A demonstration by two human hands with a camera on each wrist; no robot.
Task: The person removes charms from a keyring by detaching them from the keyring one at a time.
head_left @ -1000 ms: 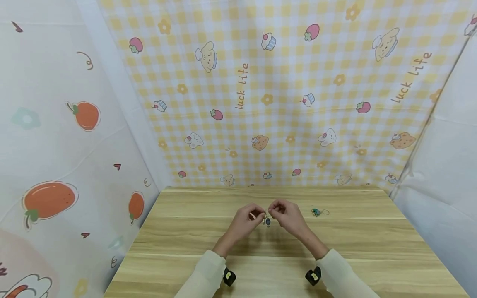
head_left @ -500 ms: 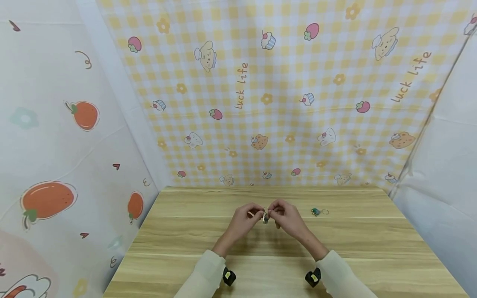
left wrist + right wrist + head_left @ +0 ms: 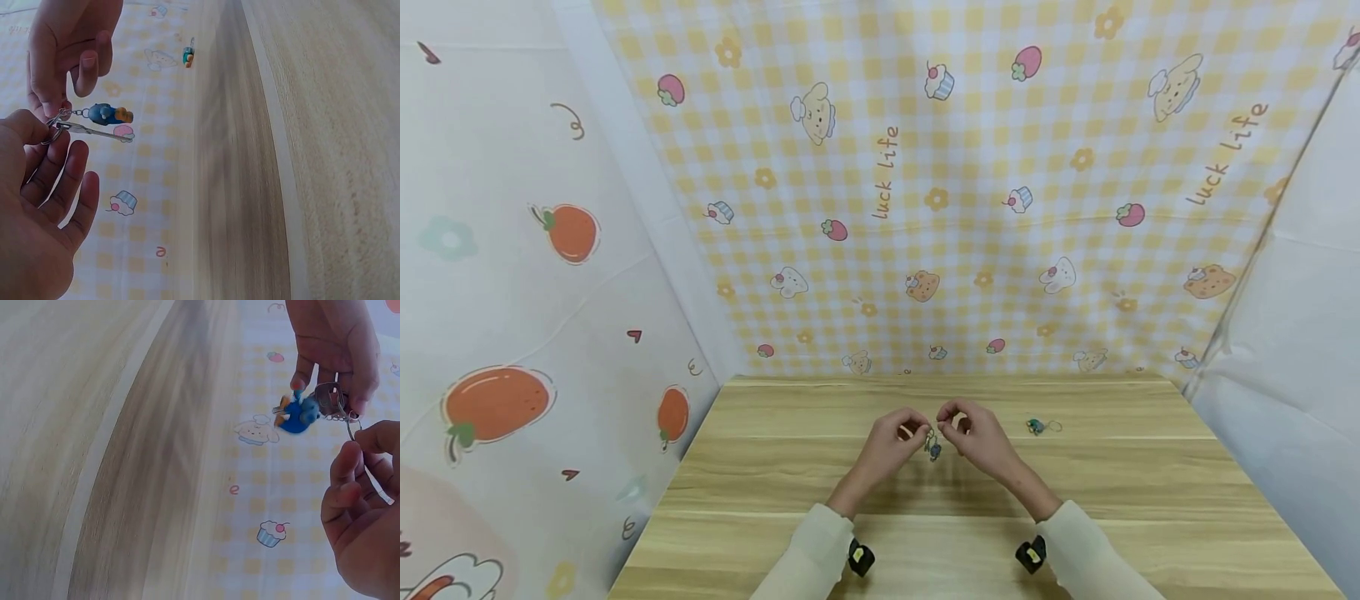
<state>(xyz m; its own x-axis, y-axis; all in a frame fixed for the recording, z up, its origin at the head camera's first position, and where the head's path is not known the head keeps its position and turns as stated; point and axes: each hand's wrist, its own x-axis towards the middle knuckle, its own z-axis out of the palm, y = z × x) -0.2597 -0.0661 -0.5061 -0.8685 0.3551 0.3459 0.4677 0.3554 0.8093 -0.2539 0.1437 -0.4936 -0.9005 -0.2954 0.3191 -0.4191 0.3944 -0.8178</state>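
Observation:
In the head view, my left hand (image 3: 891, 443) pinches a metal key ring between thumb and forefinger above the table. A silver key (image 3: 97, 131) and a small blue figure charm (image 3: 105, 114) with orange feet hang from it on a short chain. My right hand (image 3: 983, 435) meets it from the other side. In the right wrist view, its thumb and forefinger pinch the edge of the key ring (image 3: 351, 428), and the blue charm (image 3: 297, 419) dangles beyond. Fingertips partly cover the ring.
A second charm (image 3: 1036, 427), green with a thin wire ring (image 3: 1055, 427), lies on the wooden table (image 3: 925, 550) to the right of my right hand. A yellow checked cloth (image 3: 970, 250) hangs behind the table; pale printed cloth (image 3: 512, 292) hangs at the left.
The key and blue charm swing and turn, hanging a little lower and further left than one second ago. My right fingers shift at the ring; both forearms stay in place.

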